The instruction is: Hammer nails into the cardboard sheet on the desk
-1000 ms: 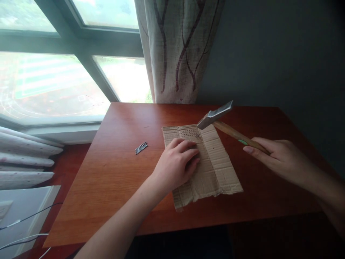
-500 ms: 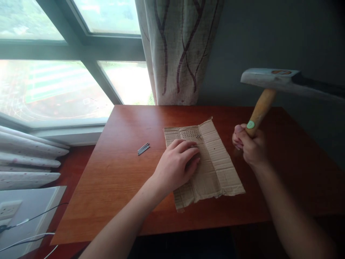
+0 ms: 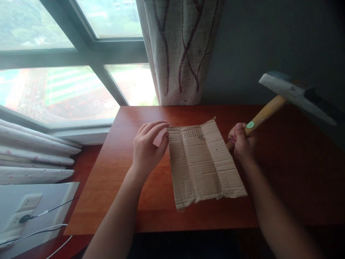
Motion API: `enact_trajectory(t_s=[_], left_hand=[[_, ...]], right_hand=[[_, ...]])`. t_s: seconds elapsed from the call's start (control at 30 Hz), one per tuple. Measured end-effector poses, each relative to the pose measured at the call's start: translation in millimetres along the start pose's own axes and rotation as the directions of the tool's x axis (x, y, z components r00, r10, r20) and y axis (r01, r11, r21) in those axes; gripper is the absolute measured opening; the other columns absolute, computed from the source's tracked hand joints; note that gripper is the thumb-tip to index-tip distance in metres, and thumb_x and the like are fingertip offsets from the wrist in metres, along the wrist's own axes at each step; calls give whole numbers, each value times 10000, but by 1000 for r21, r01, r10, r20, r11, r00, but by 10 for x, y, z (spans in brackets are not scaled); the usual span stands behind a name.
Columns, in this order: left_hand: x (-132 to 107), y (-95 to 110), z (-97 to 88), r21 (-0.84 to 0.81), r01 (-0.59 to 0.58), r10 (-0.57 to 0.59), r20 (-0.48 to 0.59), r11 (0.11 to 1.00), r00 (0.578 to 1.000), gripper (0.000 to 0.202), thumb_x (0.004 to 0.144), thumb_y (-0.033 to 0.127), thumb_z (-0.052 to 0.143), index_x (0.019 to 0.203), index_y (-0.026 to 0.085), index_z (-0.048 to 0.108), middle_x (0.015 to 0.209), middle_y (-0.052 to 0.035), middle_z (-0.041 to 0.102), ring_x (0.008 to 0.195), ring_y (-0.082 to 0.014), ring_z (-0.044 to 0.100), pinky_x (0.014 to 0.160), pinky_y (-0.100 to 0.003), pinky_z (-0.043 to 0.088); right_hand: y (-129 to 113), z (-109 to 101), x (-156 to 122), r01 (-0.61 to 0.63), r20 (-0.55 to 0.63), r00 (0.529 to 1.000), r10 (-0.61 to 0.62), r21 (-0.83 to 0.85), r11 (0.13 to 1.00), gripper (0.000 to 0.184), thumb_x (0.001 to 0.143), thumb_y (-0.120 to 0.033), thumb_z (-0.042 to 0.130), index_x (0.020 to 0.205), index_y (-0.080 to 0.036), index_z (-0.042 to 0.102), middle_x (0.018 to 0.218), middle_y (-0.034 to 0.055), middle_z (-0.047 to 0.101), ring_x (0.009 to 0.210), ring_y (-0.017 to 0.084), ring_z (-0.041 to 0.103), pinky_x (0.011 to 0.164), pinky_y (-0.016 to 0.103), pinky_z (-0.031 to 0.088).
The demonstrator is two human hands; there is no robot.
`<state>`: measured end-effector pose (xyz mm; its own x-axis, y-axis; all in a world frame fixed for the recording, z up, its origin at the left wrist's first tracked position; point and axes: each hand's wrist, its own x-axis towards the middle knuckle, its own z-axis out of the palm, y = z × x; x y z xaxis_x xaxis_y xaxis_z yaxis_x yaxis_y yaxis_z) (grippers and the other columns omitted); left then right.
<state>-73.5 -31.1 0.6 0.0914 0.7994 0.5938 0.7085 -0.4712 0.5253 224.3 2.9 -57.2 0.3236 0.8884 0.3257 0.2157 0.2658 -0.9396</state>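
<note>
My right hand [image 3: 244, 142] is wrapped round the wooden handle of a hammer [image 3: 269, 108]. The hammer's metal head is raised at the right, above the table. My left hand [image 3: 148, 145] is at the upper left corner of a creased cardboard sheet [image 3: 203, 167], thumb and fingers apart; whether the fingertips touch the edge I cannot tell. Rows of small dark holes show near the sheet's far edge, with a dark V-shaped mark beside them. The spot where several nails lay is hidden by my left hand.
The cardboard lies on a reddish-brown wooden table [image 3: 156, 216]. Behind it hang a patterned curtain [image 3: 180, 50] and a window [image 3: 78, 90]. Lower left, a wall socket [image 3: 24, 216] has a plug and cables.
My left hand has come off the cardboard's middle and moved left to its corner, over the nails. My right hand has shifted slightly left; the hammer head has tilted and moved right.
</note>
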Motion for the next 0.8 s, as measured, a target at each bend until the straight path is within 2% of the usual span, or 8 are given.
enact_trajectory(t_s=[0.07,0.13,0.2,0.3,0.43,0.6,0.7,0.8], left_hand=[[2,-142,-125,68,130,-131,14,989,991,226,913,286,605,1083,195,723,1104,-72,748,942,-210,694,771,-332,568],[-53,-280,-242,173,255,-268,56,952,962,228,907,333,606,1041,196,730,1021,-57,756,822,-191,689,697,-307,545],[-151,-387,-328,294,299,-342,106,908,934,212,903,352,596,962,200,730,938,-42,751,752,-181,673,675,-301,512],[-314,-447,-383,479,234,-381,235,846,894,201,913,349,561,892,222,715,882,-29,739,739,-187,662,631,-292,443],[-435,-399,-353,633,110,-417,359,766,835,232,945,341,501,928,240,708,958,-46,738,824,-214,671,596,-284,394],[-457,-387,-280,730,-31,-429,435,683,791,259,967,299,463,969,230,712,985,-76,729,870,-239,673,559,-288,356],[-458,-410,-254,745,-64,-429,450,664,783,277,980,282,446,982,221,716,963,-81,719,871,-247,674,550,-295,338],[-452,-413,-244,742,-77,-422,461,666,781,286,987,269,436,979,211,716,945,-84,711,871,-256,675,550,-301,326]], right_hand=[[-12,-15,-19,-25,19,1000,24,8,1000,563,896,-675,543,596,-260,308,497,-45,339,420,118,354,394,279,306],[-8,-36,-29,-49,51,998,48,33,998,566,898,-670,548,582,-256,328,490,-44,346,414,114,360,390,275,310],[10,-58,-28,-59,74,996,54,75,995,577,890,-669,566,565,-252,334,478,-50,326,404,106,338,384,270,286],[38,-79,-15,-51,72,996,43,109,993,592,865,-695,582,573,-254,317,472,-56,304,405,103,305,385,270,251],[38,-78,-4,-54,61,997,50,69,996,593,864,-737,537,602,-260,300,481,-57,301,415,108,302,399,276,257],[22,-69,-12,-54,41,998,50,82,995,602,855,-742,545,593,-257,302,475,-56,301,410,106,314,399,277,268],[27,-68,-20,-26,42,999,21,125,992,594,859,-707,580,576,-252,322,472,-57,307,407,97,315,392,268,250],[26,-69,-29,-27,50,999,22,94,995,585,879,-685,569,565,-252,331,476,-52,319,411,100,323,390,267,258]])
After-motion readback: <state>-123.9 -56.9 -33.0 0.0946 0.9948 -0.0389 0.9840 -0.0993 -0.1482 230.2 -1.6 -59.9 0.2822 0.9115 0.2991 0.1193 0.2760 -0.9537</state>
